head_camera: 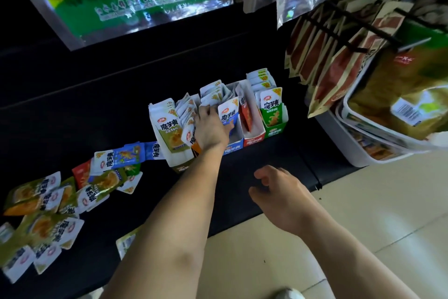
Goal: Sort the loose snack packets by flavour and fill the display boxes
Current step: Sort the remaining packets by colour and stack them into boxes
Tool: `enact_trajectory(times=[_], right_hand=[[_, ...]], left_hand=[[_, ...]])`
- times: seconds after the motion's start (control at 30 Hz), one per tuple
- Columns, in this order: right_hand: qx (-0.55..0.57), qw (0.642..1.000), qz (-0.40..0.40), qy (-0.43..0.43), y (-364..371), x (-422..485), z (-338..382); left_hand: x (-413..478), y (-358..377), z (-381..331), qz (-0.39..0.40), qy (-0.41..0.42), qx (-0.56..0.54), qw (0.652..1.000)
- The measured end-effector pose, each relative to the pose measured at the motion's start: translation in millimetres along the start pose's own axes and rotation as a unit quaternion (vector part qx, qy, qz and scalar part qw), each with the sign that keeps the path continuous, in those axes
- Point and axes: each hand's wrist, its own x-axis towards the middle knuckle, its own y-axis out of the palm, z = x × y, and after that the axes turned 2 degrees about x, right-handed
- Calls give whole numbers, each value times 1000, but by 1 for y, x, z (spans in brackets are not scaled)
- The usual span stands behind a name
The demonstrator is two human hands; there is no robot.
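Several display boxes stand in a row on the dark shelf: an olive box (169, 126) at the left, a blue box (234, 148), a red box (254, 139) and a green box (275, 126). My left hand (211, 126) reaches into the blue box and grips a blue-and-white packet (228, 114) with thumb and fingers. My right hand (278, 192) hovers lower over the shelf's front edge, fingers loosely curled, holding nothing. Loose packets (48, 201) in olive, blue and red lie scattered at the left of the shelf.
Large snack bags (135, 0) hang above the shelf. At the right, brown and green bags (339, 56) hang on black hooks over a white bin (358, 153) of packets. Pale tiled floor (363, 201) lies in front of the shelf.
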Motion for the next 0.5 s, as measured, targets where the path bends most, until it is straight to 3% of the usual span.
enact_trajectory(times=[0.17, 0.37, 0.5], right_hand=[[-10, 1000, 3, -5, 3, 1, -1], [-29, 999, 25, -11, 10, 4, 5], [-45, 998, 36, -18, 14, 7, 21]], left_hand=[[2, -12, 13, 7, 4, -138, 990], [1, -27, 21, 0, 57, -28, 998], [-10, -50, 20, 8, 63, -48, 997]])
